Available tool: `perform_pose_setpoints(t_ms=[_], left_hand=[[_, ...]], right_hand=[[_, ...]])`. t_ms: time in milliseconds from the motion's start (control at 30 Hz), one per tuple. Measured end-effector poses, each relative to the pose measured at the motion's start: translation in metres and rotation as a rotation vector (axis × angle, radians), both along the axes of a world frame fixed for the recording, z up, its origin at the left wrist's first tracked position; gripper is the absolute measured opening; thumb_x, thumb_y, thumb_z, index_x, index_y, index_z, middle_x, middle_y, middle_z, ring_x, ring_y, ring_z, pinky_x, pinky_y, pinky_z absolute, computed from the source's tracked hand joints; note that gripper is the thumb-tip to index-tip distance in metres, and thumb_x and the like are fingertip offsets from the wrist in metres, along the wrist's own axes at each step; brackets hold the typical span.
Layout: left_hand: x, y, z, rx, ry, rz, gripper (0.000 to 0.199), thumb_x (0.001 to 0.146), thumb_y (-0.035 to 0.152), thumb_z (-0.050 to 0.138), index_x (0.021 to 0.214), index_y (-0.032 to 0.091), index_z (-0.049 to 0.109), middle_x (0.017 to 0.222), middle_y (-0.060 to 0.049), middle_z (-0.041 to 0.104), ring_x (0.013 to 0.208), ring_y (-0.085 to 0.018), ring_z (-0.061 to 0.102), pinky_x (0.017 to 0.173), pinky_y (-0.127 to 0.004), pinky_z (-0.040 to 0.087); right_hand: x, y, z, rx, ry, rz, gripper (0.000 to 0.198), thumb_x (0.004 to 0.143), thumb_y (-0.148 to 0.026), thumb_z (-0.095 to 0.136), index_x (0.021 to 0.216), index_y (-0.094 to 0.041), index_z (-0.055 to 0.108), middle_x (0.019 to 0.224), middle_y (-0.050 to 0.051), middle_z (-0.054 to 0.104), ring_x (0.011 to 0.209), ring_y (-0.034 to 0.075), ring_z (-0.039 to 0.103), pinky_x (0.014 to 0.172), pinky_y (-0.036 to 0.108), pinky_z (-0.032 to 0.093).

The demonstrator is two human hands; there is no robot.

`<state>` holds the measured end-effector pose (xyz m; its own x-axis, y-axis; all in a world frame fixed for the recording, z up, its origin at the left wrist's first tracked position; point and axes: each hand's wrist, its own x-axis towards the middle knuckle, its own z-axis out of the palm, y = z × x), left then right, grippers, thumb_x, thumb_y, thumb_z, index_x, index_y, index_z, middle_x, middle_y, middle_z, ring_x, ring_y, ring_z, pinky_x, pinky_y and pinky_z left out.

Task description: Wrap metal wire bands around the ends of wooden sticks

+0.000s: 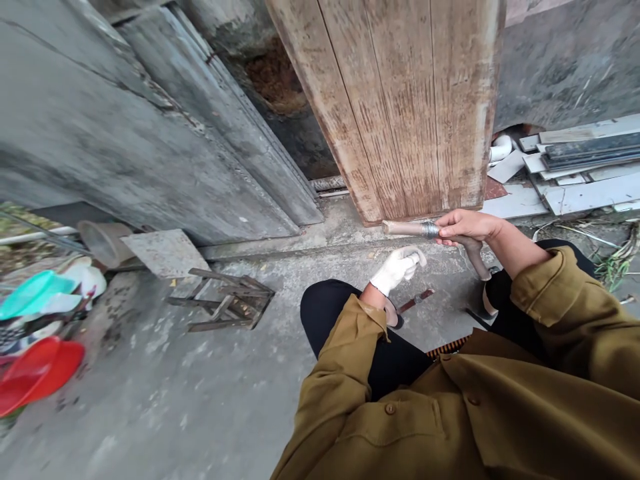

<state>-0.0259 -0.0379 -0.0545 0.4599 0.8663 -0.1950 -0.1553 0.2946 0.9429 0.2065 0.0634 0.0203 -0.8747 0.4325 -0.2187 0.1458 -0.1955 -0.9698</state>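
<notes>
My right hand [467, 225], bare, is closed around a bent wooden stick [404, 229]. Silver wire [429, 230] is wound round the stick just beside my thumb. The stick's other end angles down towards my right knee. My left hand [399, 269] wears a white glove and is held lower, apart from the stick. Its fingers are curled, with a small pale curved thing at their tips that I cannot make out. A knife-like tool with a dark reddish handle [427, 294] lies on the ground between my feet.
Ahead, a wooden plank panel [400, 107] leans against the wall. A low wooden stool [227, 300] lies to the left, near a red basin [40, 373] and a turquoise basin [37, 295]. Stacked boards [590, 193] lie at the right. Grey concrete [200, 400] covers the ground.
</notes>
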Motion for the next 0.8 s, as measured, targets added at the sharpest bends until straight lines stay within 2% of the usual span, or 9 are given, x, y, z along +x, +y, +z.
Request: perform_pose_setpoints(t_ms=[100, 200, 300, 367, 433, 533, 633, 733, 800], left_hand=[[0.003, -0.002, -0.002, 0.006, 0.021, 0.022, 0.038, 0.086, 0.050, 0.062, 0.090, 0.012, 0.061, 0.050, 0.009, 0.031, 0.040, -0.005, 0.026, 0.042, -0.019, 0.026], [0.008, -0.004, -0.006, 0.060, 0.094, 0.024, 0.041, 0.089, 0.052, 0.058, 0.096, 0.012, 0.063, 0.051, 0.008, 0.035, 0.043, -0.006, 0.031, 0.045, -0.019, 0.031], [0.013, -0.003, -0.011, 0.092, 0.143, 0.047, 0.040, 0.089, 0.052, 0.058, 0.096, 0.013, 0.066, 0.059, 0.001, 0.051, 0.050, -0.008, 0.045, 0.050, -0.021, 0.036], [0.015, -0.002, -0.015, 0.086, 0.115, 0.042, 0.037, 0.085, 0.051, 0.063, 0.091, 0.014, 0.068, 0.071, -0.005, 0.062, 0.060, -0.013, 0.055, 0.058, -0.026, 0.043], [0.018, -0.002, -0.018, 0.072, 0.088, 0.036, 0.032, 0.082, 0.048, 0.068, 0.085, 0.015, 0.069, 0.080, -0.011, 0.067, 0.070, -0.018, 0.061, 0.067, -0.032, 0.048], [0.022, -0.003, -0.022, -0.008, 0.039, 0.044, 0.025, 0.080, 0.043, 0.072, 0.084, 0.018, 0.071, 0.081, -0.013, 0.069, 0.075, -0.024, 0.065, 0.072, -0.038, 0.050], [0.025, -0.005, -0.023, -0.088, -0.095, 0.140, 0.030, 0.079, 0.041, 0.072, 0.099, 0.019, 0.070, 0.089, -0.013, 0.071, 0.080, -0.026, 0.069, 0.076, -0.039, 0.051], [0.023, -0.004, -0.023, -0.122, -0.257, 0.242, 0.043, 0.081, 0.044, 0.067, 0.114, 0.018, 0.063, 0.104, -0.013, 0.070, 0.088, -0.026, 0.071, 0.081, -0.039, 0.051], [0.020, -0.001, -0.024, -0.170, -0.336, 0.253, 0.044, 0.081, 0.043, 0.065, 0.115, 0.015, 0.062, 0.104, -0.015, 0.071, 0.090, -0.026, 0.072, 0.082, -0.038, 0.051]], right_hand=[[-0.010, -0.006, -0.006, -0.134, 0.011, -0.123, 0.039, 0.074, -0.047, 0.076, 0.082, -0.010, 0.067, 0.065, 0.001, 0.058, 0.056, 0.008, 0.050, 0.052, 0.021, 0.040], [-0.023, -0.008, -0.014, -0.171, -0.023, -0.298, 0.033, 0.072, -0.042, 0.077, 0.078, -0.012, 0.065, 0.063, 0.001, 0.059, 0.056, 0.009, 0.050, 0.049, 0.021, 0.039], [-0.032, -0.007, -0.023, -0.052, -0.166, -0.505, 0.019, 0.077, -0.030, 0.071, 0.072, -0.015, 0.061, 0.060, 0.000, 0.057, 0.053, 0.008, 0.048, 0.047, 0.021, 0.038], [-0.036, -0.006, -0.028, 0.076, -0.296, -0.563, 0.015, 0.078, -0.023, 0.068, 0.069, -0.015, 0.059, 0.056, -0.001, 0.054, 0.051, 0.008, 0.046, 0.045, 0.022, 0.036], [-0.037, -0.007, -0.029, 0.152, -0.331, -0.538, 0.014, 0.078, -0.023, 0.068, 0.070, -0.016, 0.059, 0.056, -0.002, 0.054, 0.050, 0.008, 0.045, 0.045, 0.022, 0.035], [-0.035, -0.010, -0.024, 0.113, -0.154, -0.414, 0.020, 0.079, -0.033, 0.069, 0.075, -0.015, 0.062, 0.060, -0.001, 0.054, 0.053, 0.008, 0.046, 0.048, 0.021, 0.037], [-0.032, -0.013, -0.017, 0.076, 0.037, -0.351, 0.032, 0.078, -0.045, 0.071, 0.080, -0.014, 0.064, 0.064, -0.001, 0.055, 0.056, 0.008, 0.046, 0.051, 0.021, 0.038], [-0.029, -0.012, -0.010, 0.059, 0.162, -0.366, 0.038, 0.075, -0.050, 0.074, 0.084, -0.013, 0.065, 0.073, 0.002, 0.059, 0.060, 0.009, 0.048, 0.053, 0.022, 0.041], [-0.026, -0.010, -0.006, 0.047, 0.217, -0.397, 0.040, 0.074, -0.051, 0.075, 0.085, -0.013, 0.065, 0.077, 0.003, 0.060, 0.061, 0.009, 0.049, 0.053, 0.022, 0.042]])
